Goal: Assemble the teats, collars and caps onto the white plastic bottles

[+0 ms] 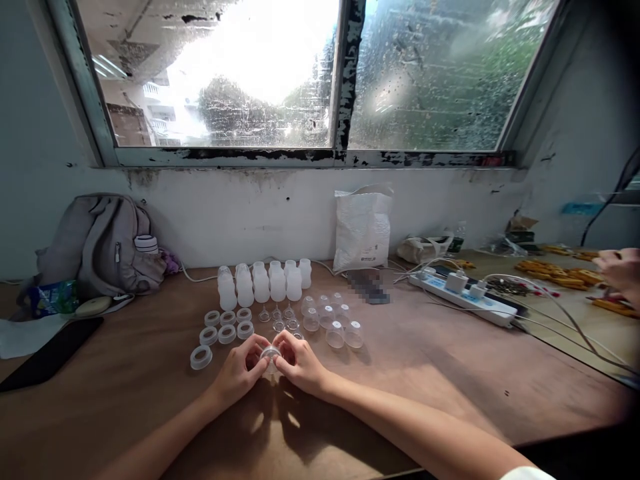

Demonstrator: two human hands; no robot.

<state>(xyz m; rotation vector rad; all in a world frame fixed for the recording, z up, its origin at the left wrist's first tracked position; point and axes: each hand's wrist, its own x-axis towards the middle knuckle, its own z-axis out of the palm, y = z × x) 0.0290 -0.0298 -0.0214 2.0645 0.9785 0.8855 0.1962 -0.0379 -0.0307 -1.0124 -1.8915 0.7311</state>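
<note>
My left hand [245, 365] and my right hand [299, 363] come together low in the middle, both closed on a clear round baby bottle part [271, 355], thumbs on its near side. The fingers partly cover it, and I cannot tell whether it is one piece or more. Just beyond the hands lie several clear silicone nipples [278, 325], some partly hidden by my fingers. Left of them are several translucent collar rings [227, 333]. Several clear domed caps [335, 335] stand on the right. Behind, white translucent baby bottles [261, 283] stand upright in rows.
On the brown table [390, 393], a power strip [463, 300] with cables lies right. A white plastic bag [363, 230] leans on the wall. At left are a grey backpack [103, 247] and a black flat object [53, 355]. Another person's hand [620, 273] is at far right, by yellow parts [555, 272].
</note>
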